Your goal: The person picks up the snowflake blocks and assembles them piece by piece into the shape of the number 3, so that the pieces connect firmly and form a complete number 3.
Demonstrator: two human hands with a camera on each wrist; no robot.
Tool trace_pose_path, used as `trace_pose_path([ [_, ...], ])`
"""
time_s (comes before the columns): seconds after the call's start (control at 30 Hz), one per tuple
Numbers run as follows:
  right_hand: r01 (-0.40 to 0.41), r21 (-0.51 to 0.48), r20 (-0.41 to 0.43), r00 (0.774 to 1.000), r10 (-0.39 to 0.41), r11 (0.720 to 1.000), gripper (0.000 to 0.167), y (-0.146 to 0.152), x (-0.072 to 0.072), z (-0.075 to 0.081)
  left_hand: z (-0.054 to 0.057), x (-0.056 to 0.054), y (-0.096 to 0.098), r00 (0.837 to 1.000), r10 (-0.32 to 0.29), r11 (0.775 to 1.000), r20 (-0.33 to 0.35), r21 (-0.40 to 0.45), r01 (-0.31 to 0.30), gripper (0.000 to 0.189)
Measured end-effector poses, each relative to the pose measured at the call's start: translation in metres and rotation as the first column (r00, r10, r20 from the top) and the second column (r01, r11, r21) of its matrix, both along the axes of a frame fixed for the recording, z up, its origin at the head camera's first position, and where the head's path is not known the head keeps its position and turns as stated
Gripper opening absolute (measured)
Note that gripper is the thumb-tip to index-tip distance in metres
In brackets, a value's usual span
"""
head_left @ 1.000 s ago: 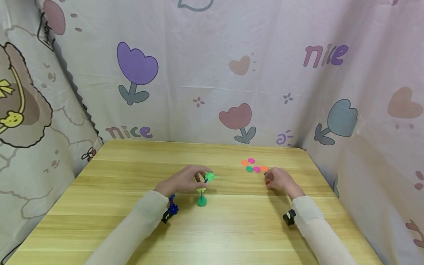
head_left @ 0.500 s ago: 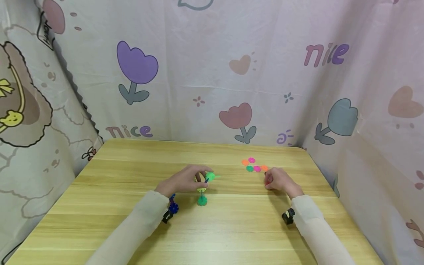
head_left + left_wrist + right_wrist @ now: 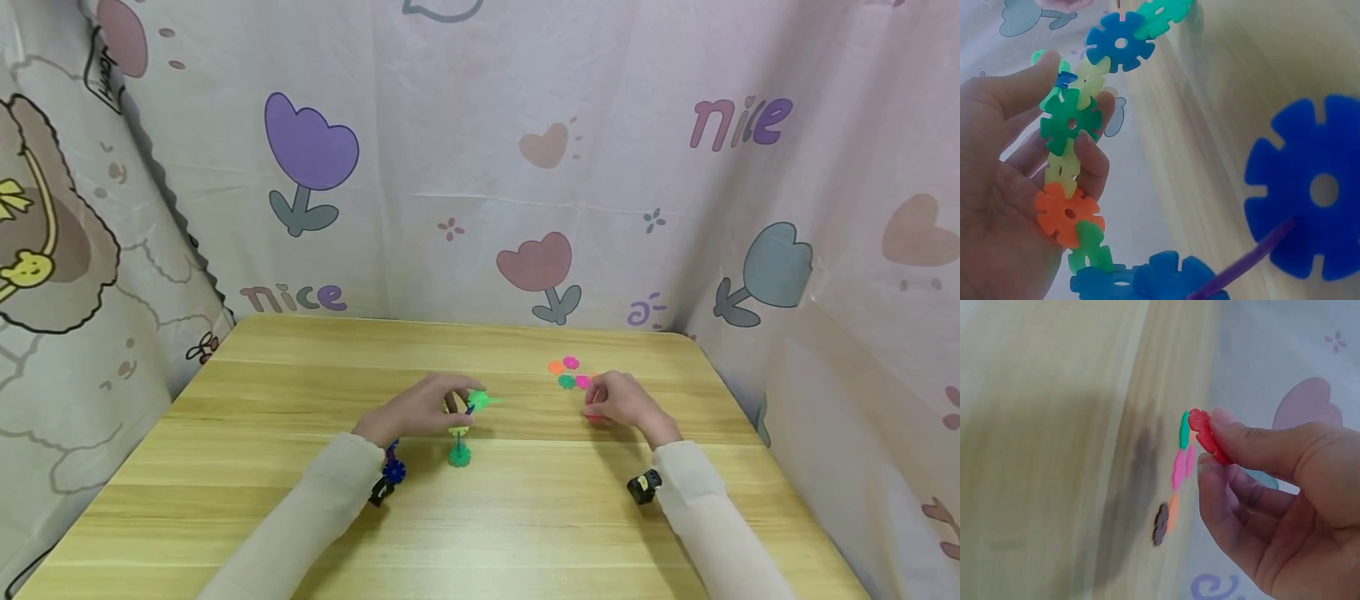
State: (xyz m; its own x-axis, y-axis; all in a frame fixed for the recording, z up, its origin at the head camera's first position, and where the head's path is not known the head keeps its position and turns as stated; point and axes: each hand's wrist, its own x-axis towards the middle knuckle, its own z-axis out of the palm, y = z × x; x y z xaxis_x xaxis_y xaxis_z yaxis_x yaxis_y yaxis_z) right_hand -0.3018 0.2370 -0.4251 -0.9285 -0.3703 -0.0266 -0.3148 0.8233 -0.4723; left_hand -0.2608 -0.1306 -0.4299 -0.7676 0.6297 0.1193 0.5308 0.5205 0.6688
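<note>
My left hand (image 3: 420, 408) holds a linked chain of notched plastic snowflake discs (image 3: 1069, 214), in green, pale yellow, orange and blue. In the left wrist view the chain runs along the palm, with fingers curled behind it and the thumb near its upper part. A big dark blue disc (image 3: 1322, 190) at its near end is joined by a purple piece (image 3: 1244, 262). Between thumb and fingertip, my right hand (image 3: 628, 402) pinches a red snowflake disc (image 3: 1207, 434), seen nearly edge-on in the right wrist view, above the table.
Several loose discs lie flat on the wooden table (image 3: 525, 517) beyond the right hand: green (image 3: 566, 382), pink (image 3: 571, 362), orange (image 3: 555, 367) and brown (image 3: 1160, 525). A patterned curtain (image 3: 450, 167) hangs behind the table and along both sides.
My right hand has moved left and slightly away from me, carrying the red disc toward the loose discs' near side. The left hand and its chain have hardly moved.
</note>
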Motion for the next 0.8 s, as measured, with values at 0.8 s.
trace_pose_path([
  [0.8, -0.085, -0.224, 0.004, 0.996, 0.088, 0.971, 0.006, -0.071, 0.01, 0.018, 0.001, 0.004, -0.001, 1.0, 0.027, 1.0, 0.013, -0.012, -0.027, 0.051],
])
